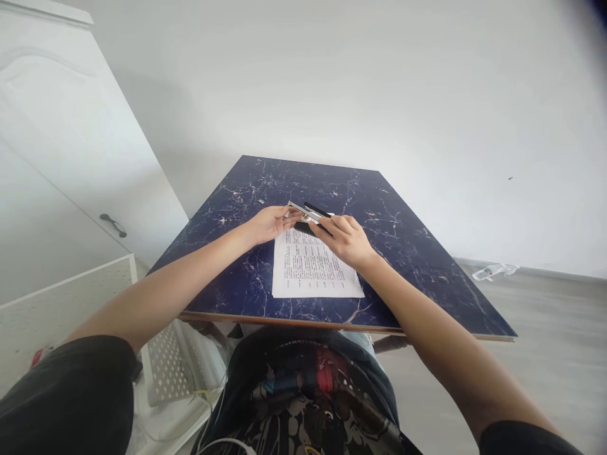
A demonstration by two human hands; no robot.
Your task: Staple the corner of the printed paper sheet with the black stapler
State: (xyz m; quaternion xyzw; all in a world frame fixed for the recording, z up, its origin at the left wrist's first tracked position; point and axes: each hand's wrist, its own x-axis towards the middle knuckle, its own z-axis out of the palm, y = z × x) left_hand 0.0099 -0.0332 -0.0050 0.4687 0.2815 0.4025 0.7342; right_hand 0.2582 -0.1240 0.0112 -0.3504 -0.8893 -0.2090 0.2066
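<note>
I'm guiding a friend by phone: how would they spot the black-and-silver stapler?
On the dark blue, white-veined table, find the white printed paper. Above its far end, the right hand grips the stapler, the left hand at its tip. Unlike the flat paper, it is slim, with black and silver parts splayed apart.

Stapler (308, 213) metal and plastic; sheet (313, 275) matt paper; tabletop (370, 196) smooth

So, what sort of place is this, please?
Probably a room in a home, though an office is possible: there are a white cabinet, a dark-blue marbled table and a plain white wall.
</note>
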